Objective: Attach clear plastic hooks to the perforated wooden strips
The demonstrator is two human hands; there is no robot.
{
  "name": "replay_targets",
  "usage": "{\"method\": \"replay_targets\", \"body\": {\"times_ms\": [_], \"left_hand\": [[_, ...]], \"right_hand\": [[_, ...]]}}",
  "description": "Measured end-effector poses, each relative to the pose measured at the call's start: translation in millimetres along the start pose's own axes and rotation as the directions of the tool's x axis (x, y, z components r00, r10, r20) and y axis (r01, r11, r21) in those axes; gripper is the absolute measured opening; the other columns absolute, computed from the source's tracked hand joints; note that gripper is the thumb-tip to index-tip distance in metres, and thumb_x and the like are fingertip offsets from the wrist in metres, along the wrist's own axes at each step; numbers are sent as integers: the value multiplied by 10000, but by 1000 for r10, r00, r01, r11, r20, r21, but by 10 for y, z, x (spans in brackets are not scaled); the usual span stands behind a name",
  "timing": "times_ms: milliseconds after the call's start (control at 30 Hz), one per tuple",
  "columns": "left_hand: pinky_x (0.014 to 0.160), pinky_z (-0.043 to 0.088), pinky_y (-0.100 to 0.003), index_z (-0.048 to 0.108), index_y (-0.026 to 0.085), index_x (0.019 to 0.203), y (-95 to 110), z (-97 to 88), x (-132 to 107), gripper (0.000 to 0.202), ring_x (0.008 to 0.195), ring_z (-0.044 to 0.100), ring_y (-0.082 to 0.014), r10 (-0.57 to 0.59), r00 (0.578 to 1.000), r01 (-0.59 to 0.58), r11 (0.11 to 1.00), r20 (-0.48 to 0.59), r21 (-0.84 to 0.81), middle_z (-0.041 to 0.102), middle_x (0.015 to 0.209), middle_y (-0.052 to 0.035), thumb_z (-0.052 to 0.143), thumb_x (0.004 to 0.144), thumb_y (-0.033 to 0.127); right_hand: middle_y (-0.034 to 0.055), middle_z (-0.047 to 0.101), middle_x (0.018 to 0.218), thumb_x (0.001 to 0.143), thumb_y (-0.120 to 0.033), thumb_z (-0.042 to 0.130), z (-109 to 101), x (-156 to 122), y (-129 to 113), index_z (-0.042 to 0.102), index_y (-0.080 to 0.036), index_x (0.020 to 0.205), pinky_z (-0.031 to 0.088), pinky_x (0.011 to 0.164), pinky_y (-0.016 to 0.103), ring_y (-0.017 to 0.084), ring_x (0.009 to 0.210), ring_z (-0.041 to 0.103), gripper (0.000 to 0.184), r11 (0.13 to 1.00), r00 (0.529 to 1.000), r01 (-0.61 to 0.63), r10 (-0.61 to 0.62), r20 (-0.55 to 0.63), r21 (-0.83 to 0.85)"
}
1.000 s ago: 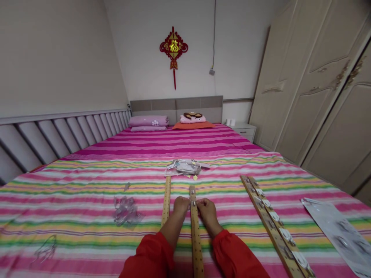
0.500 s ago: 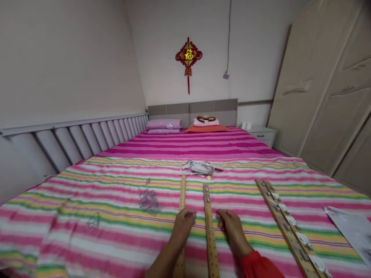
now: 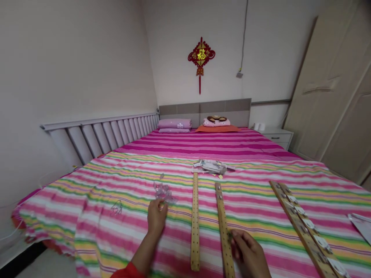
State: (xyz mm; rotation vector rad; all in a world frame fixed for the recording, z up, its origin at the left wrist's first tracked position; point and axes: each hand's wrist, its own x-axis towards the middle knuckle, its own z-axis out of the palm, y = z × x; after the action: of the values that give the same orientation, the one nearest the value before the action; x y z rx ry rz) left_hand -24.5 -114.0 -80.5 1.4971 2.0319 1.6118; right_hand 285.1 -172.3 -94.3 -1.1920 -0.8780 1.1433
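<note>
The left hand pinches at a clear plastic bag on the striped bedsheet, while the right hand curls loosely against a wooden strip beside it. A second strip lies between the hands, a third with clips to the right. Pillows, a red wall knot and a wardrobe frame the bed.

A home bedroom: bed, pillows, wardrobe.

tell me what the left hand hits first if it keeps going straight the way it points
Most likely the small clear plastic pile on the striped bedspread: the left hand points up the bed with its fingertips right at that pile, though depth is unclear.
</note>
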Motion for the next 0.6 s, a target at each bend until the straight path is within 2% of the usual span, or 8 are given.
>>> {"method": "replay_targets", "body": {"times_ms": [67,133,267,400,500,600], "left_hand": [[756,416,-320,684,183,816,20,52,69,160,840,558,-239,144,990,-142,970,5,198,615,828,-67,615,693,259],[774,406,-325,682,176,844,38,113,118,159,880,552,-239,217,973,-231,898,79,375,615,873,-78,571,734,204],[766,388,-322,676,172,865,57,201,185,166,929,542,-238,222,959,-283,760,174,585,615,914,-81,540,771,173],[726,377,-322,675,176,827,78,206,239,156,897,554,-237,213,945,-326,678,248,658,617,885,-81,523,799,192],[715,381,-327,680,174,821,90,178,272,175,868,564,-238,215,947,-321,698,240,640,630,874,-87,508,814,206],[732,393,-328,683,181,813,86,152,299,188,861,575,-235,223,963,-269,805,151,529,652,856,-81,501,817,228]], "right_hand": [[-47,461,404,604,-598,707,21,-44,-31,612,-187,622,287,396,236,96,369,366,423,999,998,-37,37,59,-3],[-54,453,401,612,-614,697,29,-79,-64,607,-186,631,284,404,227,92,379,362,437,998,995,-59,60,78,-13],[-60,442,397,621,-628,682,25,-108,-136,592,-186,608,284,410,223,86,380,354,451,998,995,-48,51,83,-44],[-60,430,391,621,-628,681,15,-126,-194,593,-185,596,281,416,226,91,388,361,453,997,994,-39,46,104,-69],[-65,416,394,655,-599,675,13,-157,-205,597,-184,612,280,424,226,90,397,351,424,998,996,-33,37,87,-54],[-62,424,406,661,-581,681,0,-173,-180,594,-184,604,276,417,226,87,395,345,410,999,996,-33,36,81,-41]]}}
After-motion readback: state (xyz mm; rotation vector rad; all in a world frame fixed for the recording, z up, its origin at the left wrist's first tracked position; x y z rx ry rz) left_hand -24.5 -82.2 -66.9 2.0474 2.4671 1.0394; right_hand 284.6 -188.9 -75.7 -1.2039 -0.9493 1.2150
